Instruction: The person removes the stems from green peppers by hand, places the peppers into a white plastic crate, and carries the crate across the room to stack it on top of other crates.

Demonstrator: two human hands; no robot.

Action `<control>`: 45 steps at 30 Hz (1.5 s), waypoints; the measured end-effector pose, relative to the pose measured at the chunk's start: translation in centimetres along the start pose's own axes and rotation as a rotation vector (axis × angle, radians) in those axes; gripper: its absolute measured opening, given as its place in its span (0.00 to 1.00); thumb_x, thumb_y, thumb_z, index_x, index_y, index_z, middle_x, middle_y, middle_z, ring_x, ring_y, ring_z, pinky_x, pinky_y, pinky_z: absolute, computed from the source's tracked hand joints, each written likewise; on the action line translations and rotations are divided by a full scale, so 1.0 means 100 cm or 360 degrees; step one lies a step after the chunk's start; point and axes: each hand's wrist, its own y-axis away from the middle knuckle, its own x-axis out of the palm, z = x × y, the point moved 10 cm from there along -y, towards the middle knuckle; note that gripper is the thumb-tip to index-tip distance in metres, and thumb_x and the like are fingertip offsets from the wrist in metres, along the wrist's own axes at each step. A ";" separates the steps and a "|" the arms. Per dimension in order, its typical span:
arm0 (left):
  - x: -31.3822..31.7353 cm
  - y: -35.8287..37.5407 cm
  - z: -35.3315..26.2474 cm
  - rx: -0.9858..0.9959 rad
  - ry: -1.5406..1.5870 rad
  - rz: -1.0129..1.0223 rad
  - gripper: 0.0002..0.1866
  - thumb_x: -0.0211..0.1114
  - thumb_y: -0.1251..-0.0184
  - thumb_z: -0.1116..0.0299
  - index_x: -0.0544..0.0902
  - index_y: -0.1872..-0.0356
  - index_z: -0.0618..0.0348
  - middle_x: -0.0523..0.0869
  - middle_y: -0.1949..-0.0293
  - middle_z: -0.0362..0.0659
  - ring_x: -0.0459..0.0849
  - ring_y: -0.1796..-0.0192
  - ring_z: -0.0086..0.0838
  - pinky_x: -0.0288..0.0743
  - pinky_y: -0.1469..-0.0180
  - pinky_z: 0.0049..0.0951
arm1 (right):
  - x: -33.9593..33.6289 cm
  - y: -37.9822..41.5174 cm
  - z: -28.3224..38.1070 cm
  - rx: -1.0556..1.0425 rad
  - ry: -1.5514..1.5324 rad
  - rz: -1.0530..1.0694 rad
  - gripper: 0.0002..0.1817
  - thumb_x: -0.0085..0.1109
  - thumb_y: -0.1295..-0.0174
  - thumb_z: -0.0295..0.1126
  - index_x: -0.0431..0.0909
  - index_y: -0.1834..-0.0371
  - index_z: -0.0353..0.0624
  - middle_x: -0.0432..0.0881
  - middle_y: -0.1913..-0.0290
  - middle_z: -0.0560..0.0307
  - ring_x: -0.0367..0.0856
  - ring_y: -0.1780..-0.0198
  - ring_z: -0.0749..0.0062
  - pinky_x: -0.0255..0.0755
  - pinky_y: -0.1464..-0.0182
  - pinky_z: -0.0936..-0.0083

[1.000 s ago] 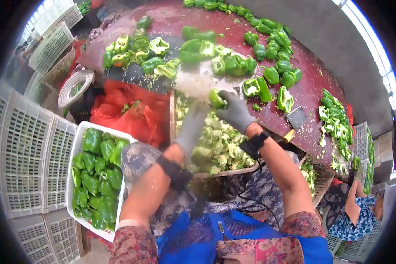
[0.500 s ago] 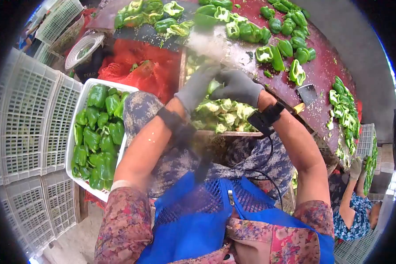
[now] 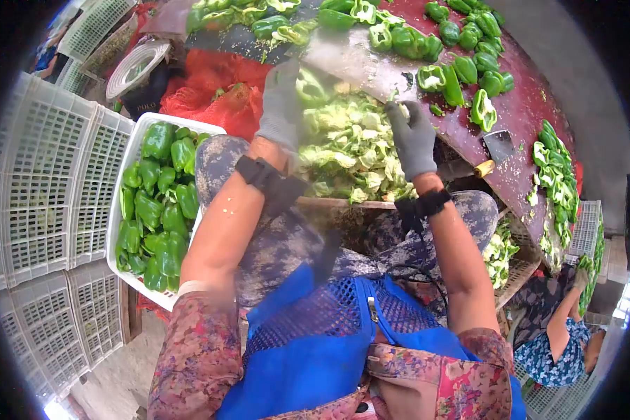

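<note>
My left hand (image 3: 280,105), in a grey glove, is over the left edge of a crate. Its fingers are closed on a pale green bell pepper piece (image 3: 311,87), partly hazed by a smear in the view. My right hand (image 3: 414,138), also gloved in grey, is at the crate's right side. Thumb and fingers pinch a small pale pepper scrap (image 3: 403,110), too small to make out fully. Between and below the hands, pale pepper cores and scraps (image 3: 360,143) fill the crate (image 3: 343,203).
Whole green peppers (image 3: 157,210) fill a white basket (image 3: 112,238) at left. Cut and whole peppers (image 3: 451,80) lie on the dark red table (image 3: 462,133), near a flat blade (image 3: 499,145). Red netting (image 3: 217,84) lies behind. Crates (image 3: 42,182) stand far left; another person (image 3: 556,343) works at right.
My hands were together around a pepper over the crate; they have moved apart, left hand up and left, right hand slightly right. More of the scraps shows between them.
</note>
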 end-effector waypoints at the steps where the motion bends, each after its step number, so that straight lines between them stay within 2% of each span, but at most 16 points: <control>1: -0.002 -0.004 -0.005 -0.0051 0.0139 0.0020 0.14 0.57 0.23 0.57 0.79 0.49 0.55 0.86 0.53 0.43 0.85 0.53 0.31 0.81 0.49 0.34 | 0.007 -0.003 0.003 -0.0091 0.0112 0.0029 0.28 0.65 0.33 0.48 0.77 0.45 0.30 0.85 0.55 0.45 0.81 0.55 0.68 0.75 0.51 0.72; 3: 0.003 0.004 0.004 -0.0353 0.0522 -0.0026 0.16 0.58 0.24 0.56 0.80 0.46 0.56 0.86 0.51 0.44 0.85 0.51 0.32 0.81 0.46 0.35 | 0.029 -0.015 0.001 -0.0273 0.0334 0.0082 0.32 0.61 0.32 0.50 0.74 0.38 0.30 0.83 0.48 0.39 0.83 0.48 0.58 0.74 0.44 0.66; 4: 0.006 0.010 0.005 -0.0441 0.0584 -0.0038 0.16 0.58 0.24 0.56 0.79 0.48 0.56 0.84 0.53 0.43 0.84 0.53 0.31 0.80 0.49 0.34 | 0.036 -0.020 -0.007 -0.0265 0.0155 0.0114 0.35 0.60 0.34 0.53 0.71 0.32 0.38 0.80 0.46 0.31 0.80 0.45 0.44 0.72 0.42 0.55; 9: 0.012 0.037 -0.011 -0.0595 0.0552 -0.0205 0.14 0.56 0.23 0.55 0.78 0.52 0.54 0.80 0.58 0.40 0.82 0.57 0.29 0.81 0.56 0.34 | 0.059 0.011 -0.005 -0.0657 0.0644 0.0283 0.37 0.62 0.37 0.52 0.70 0.31 0.41 0.71 0.36 0.26 0.75 0.38 0.37 0.70 0.37 0.54; 12: -0.004 0.028 0.003 -0.0578 0.0657 -0.0205 0.18 0.57 0.23 0.54 0.80 0.45 0.56 0.86 0.51 0.43 0.84 0.47 0.34 0.80 0.42 0.38 | 0.096 0.036 -0.011 -0.0766 0.0833 0.0375 0.36 0.62 0.35 0.51 0.68 0.29 0.43 0.57 0.24 0.30 0.61 0.26 0.35 0.57 0.25 0.54; 15: -0.003 0.028 -0.001 -0.0606 0.0659 -0.0125 0.16 0.56 0.22 0.55 0.79 0.47 0.56 0.85 0.52 0.44 0.84 0.48 0.34 0.80 0.42 0.37 | 0.119 0.007 -0.021 -0.0591 0.0844 0.0488 0.34 0.62 0.35 0.48 0.68 0.28 0.45 0.58 0.24 0.30 0.57 0.24 0.36 0.55 0.24 0.52; 18: 0.007 0.024 -0.040 0.0017 -0.0138 0.0049 0.16 0.55 0.22 0.56 0.79 0.47 0.57 0.85 0.52 0.44 0.84 0.48 0.35 0.80 0.42 0.38 | 0.135 -0.034 -0.027 -0.0472 0.0883 0.0640 0.28 0.59 0.35 0.41 0.71 0.30 0.53 0.65 0.30 0.30 0.68 0.32 0.36 0.66 0.33 0.52; 23: -0.005 0.012 -0.023 -0.0352 0.0718 -0.0191 0.19 0.54 0.22 0.55 0.78 0.44 0.58 0.85 0.50 0.46 0.84 0.46 0.35 0.79 0.40 0.39 | 0.170 -0.061 -0.027 -0.0640 0.1116 0.0799 0.24 0.54 0.31 0.38 0.71 0.31 0.56 0.71 0.35 0.31 0.74 0.39 0.33 0.72 0.39 0.50; 26: -0.014 0.011 -0.044 -0.0394 0.1091 -0.0056 0.18 0.60 0.26 0.61 0.78 0.43 0.61 0.85 0.48 0.46 0.85 0.47 0.35 0.80 0.41 0.36 | 0.132 -0.041 -0.013 -0.0532 0.0934 0.0722 0.26 0.54 0.29 0.42 0.70 0.30 0.48 0.71 0.33 0.33 0.70 0.33 0.37 0.68 0.33 0.54; 30: -0.002 0.013 -0.073 -0.0066 0.0360 0.0167 0.20 0.58 0.25 0.58 0.76 0.41 0.60 0.84 0.54 0.45 0.85 0.54 0.33 0.82 0.51 0.33 | 0.108 0.005 0.044 -0.0805 0.0380 0.0485 0.27 0.54 0.28 0.43 0.69 0.29 0.45 0.73 0.33 0.37 0.72 0.33 0.46 0.65 0.31 0.57; 33: 0.029 0.029 -0.061 0.0196 -0.0660 0.0282 0.25 0.61 0.27 0.56 0.72 0.37 0.61 0.83 0.51 0.49 0.84 0.50 0.38 0.80 0.47 0.37 | 0.121 0.014 0.029 0.0474 -0.1425 0.0694 0.26 0.54 0.28 0.41 0.69 0.30 0.39 0.72 0.29 0.48 0.72 0.31 0.56 0.66 0.29 0.62; 35: 0.059 0.056 -0.062 0.0841 -0.1442 0.0374 0.33 0.69 0.35 0.58 0.70 0.31 0.59 0.77 0.40 0.59 0.75 0.34 0.50 0.67 0.29 0.41 | 0.127 0.021 0.020 -0.0119 -0.1280 0.0990 0.26 0.52 0.26 0.41 0.67 0.30 0.39 0.72 0.30 0.52 0.71 0.31 0.60 0.66 0.29 0.65; 37: 0.085 0.070 -0.081 0.0776 -0.1486 0.0703 0.42 0.74 0.46 0.64 0.65 0.29 0.58 0.75 0.39 0.57 0.74 0.36 0.52 0.68 0.31 0.43 | 0.109 0.051 0.036 0.0764 -0.2013 0.0892 0.24 0.51 0.26 0.38 0.68 0.29 0.41 0.76 0.36 0.53 0.74 0.35 0.65 0.68 0.32 0.65; 38: 0.088 0.072 -0.083 0.0832 -0.1510 0.0751 0.43 0.75 0.48 0.66 0.64 0.29 0.59 0.75 0.41 0.57 0.75 0.37 0.52 0.69 0.33 0.44 | 0.089 0.036 0.023 0.0065 -0.1026 0.0910 0.25 0.50 0.25 0.38 0.66 0.29 0.39 0.75 0.36 0.53 0.74 0.36 0.67 0.67 0.32 0.66; 41: 0.074 0.079 -0.107 0.0895 -0.1457 0.0421 0.42 0.74 0.46 0.65 0.63 0.29 0.59 0.75 0.41 0.58 0.74 0.38 0.54 0.69 0.34 0.45 | 0.050 0.053 0.117 -0.0420 -0.0844 0.0289 0.24 0.46 0.22 0.40 0.70 0.34 0.32 0.76 0.37 0.52 0.73 0.38 0.67 0.66 0.36 0.69; 45: 0.073 0.086 -0.107 0.0983 -0.1317 0.0378 0.40 0.70 0.41 0.65 0.62 0.28 0.58 0.75 0.42 0.59 0.74 0.38 0.56 0.69 0.35 0.46 | 0.061 0.048 0.075 -0.0268 -0.0814 0.0596 0.23 0.50 0.23 0.40 0.72 0.35 0.32 0.78 0.40 0.54 0.74 0.42 0.72 0.68 0.40 0.70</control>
